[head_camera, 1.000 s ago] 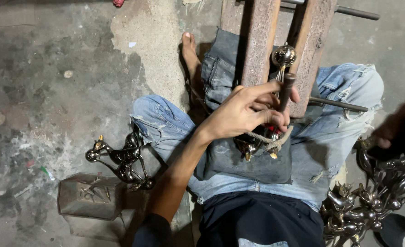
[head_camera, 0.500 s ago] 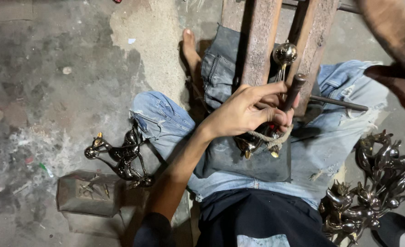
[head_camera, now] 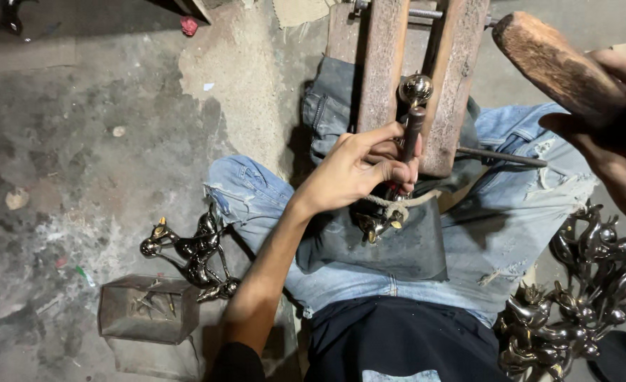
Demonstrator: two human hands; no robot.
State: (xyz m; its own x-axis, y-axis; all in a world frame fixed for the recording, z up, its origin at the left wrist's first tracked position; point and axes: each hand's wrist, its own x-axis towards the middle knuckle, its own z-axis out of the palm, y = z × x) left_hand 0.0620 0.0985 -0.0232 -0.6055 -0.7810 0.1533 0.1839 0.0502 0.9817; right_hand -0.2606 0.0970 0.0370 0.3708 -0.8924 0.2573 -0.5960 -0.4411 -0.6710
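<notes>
Between the wooden clamp [head_camera: 382,71] bars over the lap, left hand [head_camera: 359,170] fingers closed around dark punch [head_camera: 410,138] under shiny metal ball [head_camera: 415,88]. Right hand [head_camera: 610,113] fingers gripping raised wooden mallet [head_camera: 553,64]. Metal figurines [head_camera: 193,255] on floor [head_camera: 65,141].

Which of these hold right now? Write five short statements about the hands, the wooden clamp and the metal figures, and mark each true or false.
1. The left hand grips a dark rod at the wooden clamp. True.
2. The right hand is empty. False: it holds a wooden mallet.
3. The rod is topped by a shiny ball. True.
4. The metal figures lie piled in the lap. False: they lie on the floor beside the person.
5. A small metal box sits on the floor. True.
</notes>
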